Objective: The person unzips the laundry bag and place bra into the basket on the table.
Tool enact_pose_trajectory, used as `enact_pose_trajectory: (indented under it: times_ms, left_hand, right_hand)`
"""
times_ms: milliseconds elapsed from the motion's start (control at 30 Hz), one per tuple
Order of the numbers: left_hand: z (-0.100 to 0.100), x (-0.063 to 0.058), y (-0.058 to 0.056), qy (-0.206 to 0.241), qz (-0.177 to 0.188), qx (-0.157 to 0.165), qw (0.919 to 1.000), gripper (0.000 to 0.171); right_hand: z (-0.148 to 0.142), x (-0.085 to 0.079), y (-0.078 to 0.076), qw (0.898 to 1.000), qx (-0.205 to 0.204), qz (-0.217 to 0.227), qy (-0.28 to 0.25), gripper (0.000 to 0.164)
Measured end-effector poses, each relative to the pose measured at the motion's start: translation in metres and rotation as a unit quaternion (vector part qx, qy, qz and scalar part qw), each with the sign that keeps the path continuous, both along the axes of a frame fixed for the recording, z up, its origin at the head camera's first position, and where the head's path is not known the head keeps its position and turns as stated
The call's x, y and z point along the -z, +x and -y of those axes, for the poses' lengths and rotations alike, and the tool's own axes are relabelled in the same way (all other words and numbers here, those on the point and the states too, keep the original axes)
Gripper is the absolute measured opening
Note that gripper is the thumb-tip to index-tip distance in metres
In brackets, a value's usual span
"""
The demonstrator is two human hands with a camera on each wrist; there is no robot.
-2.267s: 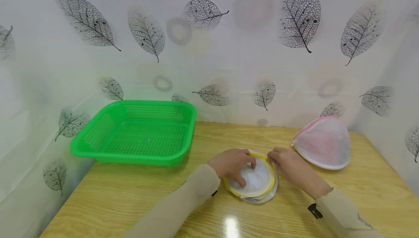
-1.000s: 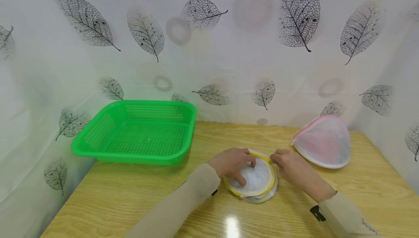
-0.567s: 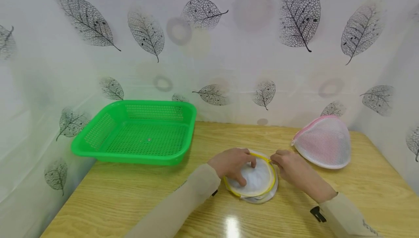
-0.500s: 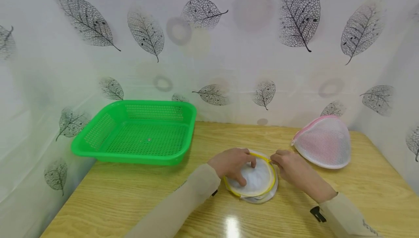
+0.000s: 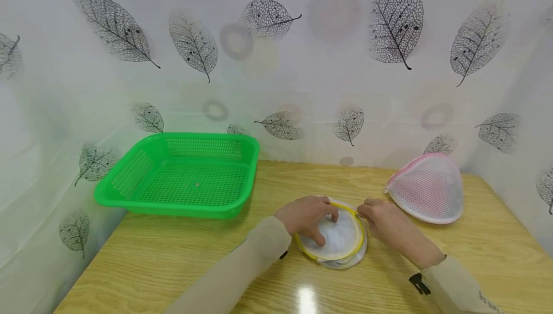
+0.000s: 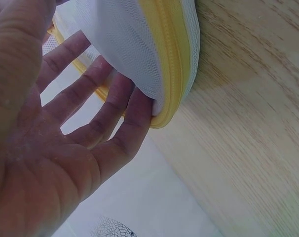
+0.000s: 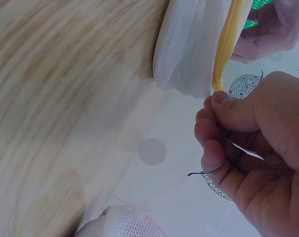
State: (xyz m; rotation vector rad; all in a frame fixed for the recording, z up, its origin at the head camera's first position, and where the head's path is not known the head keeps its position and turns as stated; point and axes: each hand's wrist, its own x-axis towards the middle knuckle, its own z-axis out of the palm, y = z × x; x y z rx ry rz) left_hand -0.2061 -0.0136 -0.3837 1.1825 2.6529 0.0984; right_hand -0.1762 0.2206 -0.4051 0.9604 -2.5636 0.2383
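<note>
A round white mesh laundry bag (image 5: 341,235) with a yellow zipper (image 5: 360,242) round its rim lies on the table. My left hand (image 5: 307,218) lies over its left side, thumb and index finger spread on the top mesh. In the left wrist view, the bent fingers (image 6: 107,111) reach behind the raised mesh and hold it by the zipper edge. At the bag's far right, my right hand (image 5: 380,220) pinches the zipper's end between thumb and curled fingers. The right wrist view shows the yellow strip (image 7: 226,47) running into that pinch, its tip hidden by the thumb.
A green perforated plastic basket (image 5: 194,177) stands at the table's back left. A white mesh bag with pink trim (image 5: 427,189) lies at the back right, beyond my right hand. Behind the wooden table (image 5: 181,256) hangs a leaf-printed curtain (image 5: 302,64).
My right hand has shifted slightly right along the bag's edge, and the yellow zipper end now shows at its fingertips. The left hand and the bag have stayed in place.
</note>
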Motion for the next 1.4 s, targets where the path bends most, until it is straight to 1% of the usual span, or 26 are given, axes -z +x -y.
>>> enact_pose_trajectory:
  times_ms: [467,700,833,1067,1267,1400]
  left_hand:
    - [0.0008,-0.0019,0.0024,0.003,0.008,-0.002,1.0000,0.047]
    - [0.0003,-0.0030,0.0027,0.001,0.014,-0.008,0.9999,0.047]
    - [0.0001,-0.0032,0.0031,-0.001,0.015,-0.009,0.9999,0.047]
    - [-0.0004,-0.0024,0.0027,0.000,0.017,-0.009,0.9998,0.047]
    - [-0.0001,0.0001,0.0010,0.005,0.016,-0.007,0.9998,0.047]
    - [0.0007,-0.0002,0.0008,0.007,0.017,-0.008,0.9998,0.047]
  right_hand:
    - [-0.0017,0.0000,0.0025,1.000,-0.005,0.003,-0.003,0.025]
    - [-0.0022,-0.0024,0.0027,1.000,-0.006,0.010,-0.002,0.025]
    - [-0.0021,-0.0016,0.0031,1.000,-0.005,0.003,-0.002,0.023]
    - [-0.0022,-0.0015,0.0036,1.000,-0.002,0.003,-0.001,0.023]
    - [-0.0026,-0.0019,0.0026,1.000,-0.007,0.011,-0.004,0.023]
    - [-0.0028,-0.0016,0.0016,1.000,-0.009,0.014,-0.002,0.023]
